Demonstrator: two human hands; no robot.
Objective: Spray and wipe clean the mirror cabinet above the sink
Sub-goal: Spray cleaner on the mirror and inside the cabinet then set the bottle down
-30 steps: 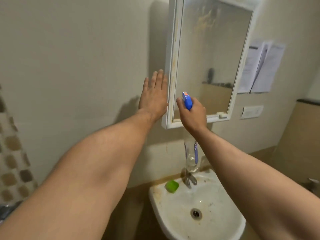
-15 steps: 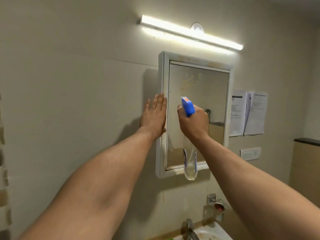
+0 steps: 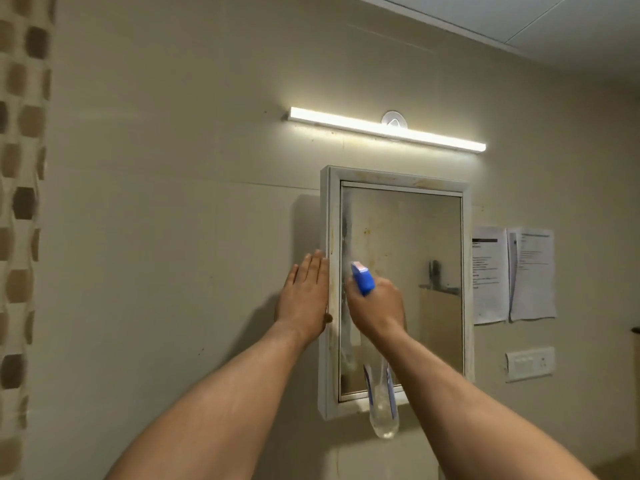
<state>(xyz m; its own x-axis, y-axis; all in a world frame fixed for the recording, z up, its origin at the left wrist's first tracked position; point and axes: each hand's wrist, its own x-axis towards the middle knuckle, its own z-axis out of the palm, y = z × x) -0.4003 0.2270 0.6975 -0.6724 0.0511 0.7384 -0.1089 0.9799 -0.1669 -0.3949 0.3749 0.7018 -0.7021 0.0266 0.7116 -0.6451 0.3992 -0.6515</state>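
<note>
Hands first: we set the left hand (image 3: 304, 292) flat, fingers straight and pressed together, pointing to 12 o'clock. It lies against the outer side face of the mirror cabinet (image 3: 401, 177), at 9 o'clock of the frame, about mid-height. The thumb tip shows at the frame's front edge.

We hold the spray bottle (image 3: 382, 408) in the right hand (image 3: 379, 308), fingers curled round its neck. The blue spray head (image 3: 363, 281) projects from the fist toward 11 o'clock and faces the glass (image 3: 429, 237) near its 9 o'clock edge. The clear body hangs toward 6 o'clock, crosses the lower rail of the frame and ends just below it. We cannot tell whether the trigger is squeezed.

The cabinet is fixed to a beige wall (image 3: 173, 168). Its glass carries yellowish spots in the upper half and a cloudy vertical streak along the 9 o'clock edge, just above the spray head. The top rail of the white frame is stained.

At 12 o'clock of the cabinet a lit light bar (image 3: 388, 129) is mounted on the wall. At 3 o'clock two sheets of paper (image 3: 488, 275) hang side by side, with a white switch plate (image 3: 530, 363) below them. A strip of brown mosaic tiles (image 3: 20, 202) runs down the 9 o'clock border of the view.
</note>
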